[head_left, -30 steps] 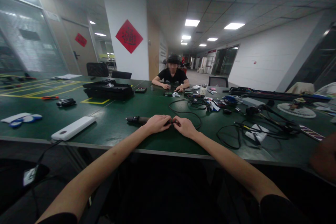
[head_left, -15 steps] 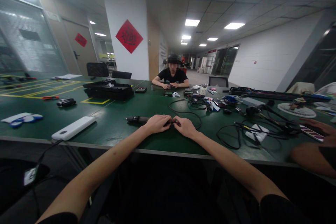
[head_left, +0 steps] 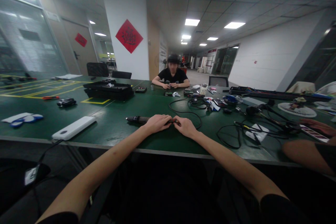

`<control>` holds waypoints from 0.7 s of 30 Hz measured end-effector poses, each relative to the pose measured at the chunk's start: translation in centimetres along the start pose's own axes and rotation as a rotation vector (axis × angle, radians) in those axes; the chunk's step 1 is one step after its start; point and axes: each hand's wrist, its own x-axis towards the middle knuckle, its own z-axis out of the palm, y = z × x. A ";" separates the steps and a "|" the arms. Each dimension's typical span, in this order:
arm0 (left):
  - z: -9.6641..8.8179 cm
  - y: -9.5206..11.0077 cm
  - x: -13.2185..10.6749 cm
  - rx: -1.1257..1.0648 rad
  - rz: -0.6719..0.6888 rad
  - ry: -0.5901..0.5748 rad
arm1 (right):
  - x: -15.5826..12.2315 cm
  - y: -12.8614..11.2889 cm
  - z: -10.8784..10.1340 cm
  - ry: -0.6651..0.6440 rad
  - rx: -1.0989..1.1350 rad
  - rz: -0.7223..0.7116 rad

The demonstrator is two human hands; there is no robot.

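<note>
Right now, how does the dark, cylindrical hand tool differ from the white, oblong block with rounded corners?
Colour: the tool is dark grey and black; the block is white.
Shape: the tool has a round barrel; the block is flat-sided.
Pose: the tool lies nearly crosswise, the block at a clear slant.
Contact: the tool is partly covered by the left hand; no hand touches the block.
Shared: both are elongated.

You had dim light from ceiling panels [head_left: 192, 23], soft glare on the green table [head_left: 110, 135], and stretched, blurry picture edges.
</note>
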 end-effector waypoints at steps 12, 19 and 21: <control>-0.2 0.2 0.0 -0.007 -0.028 -0.001 | 0.0 -0.1 -0.1 -0.003 -0.013 -0.001; -0.3 0.4 0.0 0.016 -0.041 -0.021 | 0.1 -0.1 0.0 0.000 -0.022 0.000; -0.2 0.3 0.1 0.017 -0.046 -0.032 | 0.1 0.0 0.0 0.000 -0.016 -0.002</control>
